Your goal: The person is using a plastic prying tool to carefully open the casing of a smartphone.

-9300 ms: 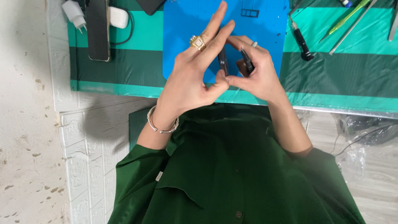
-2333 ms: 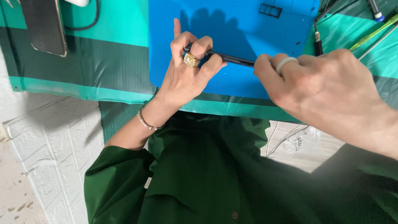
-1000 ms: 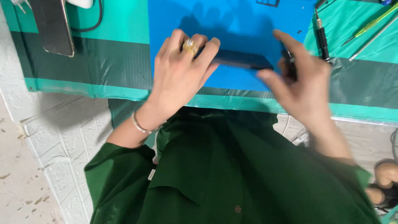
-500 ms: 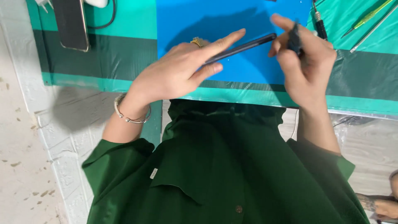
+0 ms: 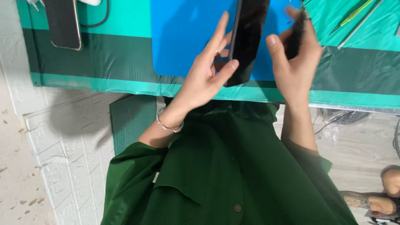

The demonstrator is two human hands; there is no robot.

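Two hands over blue mat (image 5: 183, 37): left hand (image 5: 204, 81) pinches dark phone (image 5: 246, 39) w/ fingers spread; right hand (image 5: 296, 62) grips black tool (image 5: 296, 35). Another phone (image 5: 63, 23) lies left of mat.

White brick-patterned wall (image 5: 71, 166), perhaps speckled floor (image 5: 16, 183).

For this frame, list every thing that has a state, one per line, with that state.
Black phone: lifted off the mat, tilted on edge, screen dark.
Left hand: gripping the phone's lower end, fingers spread.
Right hand: closed around a dark tool, thumb beside the phone.
Second phone: lying flat on the green table cover, screen dark.
Blue mat: flat on the table.
Green screwdriver: lying unused.
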